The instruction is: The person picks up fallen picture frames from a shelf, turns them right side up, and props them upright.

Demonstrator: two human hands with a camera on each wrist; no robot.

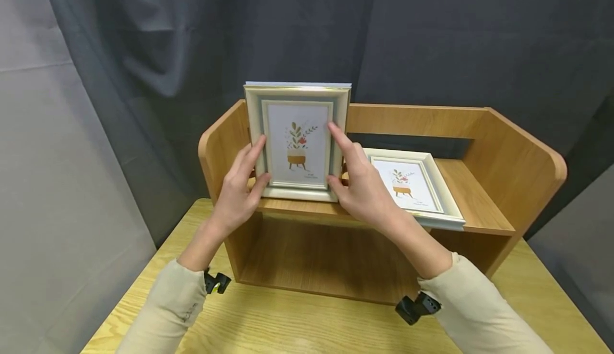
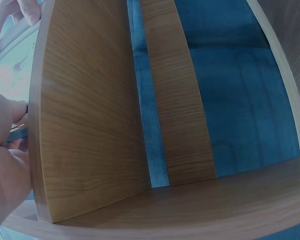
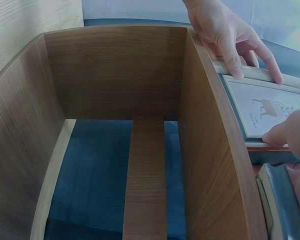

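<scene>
A cream picture frame (image 1: 297,143) with a plant print stands upright on the left part of the wooden shelf's upper board (image 1: 307,207). My left hand (image 1: 249,167) grips its left edge, thumb on the front. At the frame's right side, my right hand (image 1: 342,157) lays its index finger along the inner border and its thumb near the bottom. The right wrist view shows the frame (image 3: 270,107) with the left hand (image 3: 220,30) above it and the right hand (image 3: 290,135) touching its lower edge. In the left wrist view the left hand (image 2: 2,150) and a strip of frame (image 2: 10,65) show past the shelf's side panel (image 2: 90,110).
A second, matching frame (image 1: 412,186) lies on the right part of the same board, close to my right wrist. The shelf (image 1: 508,167) has high side walls and a back rail, with an open bay below. It stands on a light wooden table (image 1: 297,327) before dark curtains.
</scene>
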